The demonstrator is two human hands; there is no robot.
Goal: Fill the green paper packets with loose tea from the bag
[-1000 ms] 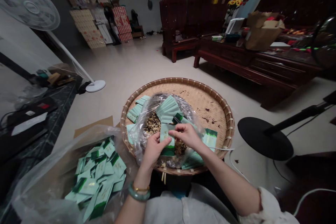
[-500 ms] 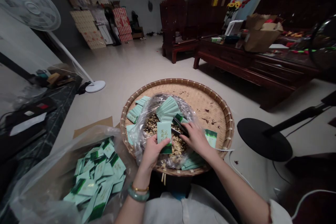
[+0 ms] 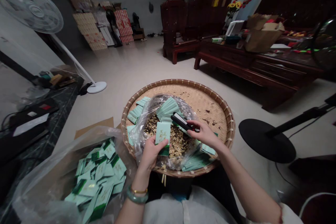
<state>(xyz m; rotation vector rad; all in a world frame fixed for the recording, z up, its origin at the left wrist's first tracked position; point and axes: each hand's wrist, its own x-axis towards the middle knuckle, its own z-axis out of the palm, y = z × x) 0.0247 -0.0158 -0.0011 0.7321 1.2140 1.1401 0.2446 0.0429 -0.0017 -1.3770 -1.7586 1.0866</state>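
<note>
A: Packet (image 3: 163, 132): what's hidden?
B: I can't see its back, nor most fingers of the left hand (image 3: 151, 152) behind; thumb pinches its front. Face pale green, gold lettering, dark-green foot. Held above dry mix (image 3: 181, 141).
A: Right hand (image 3: 203, 133)?
B: Fingers closed round a black tool (image 3: 180, 121).

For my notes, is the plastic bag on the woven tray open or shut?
Open: the bag's mouth is spread wide, exposing loose dried mix inside.
</note>
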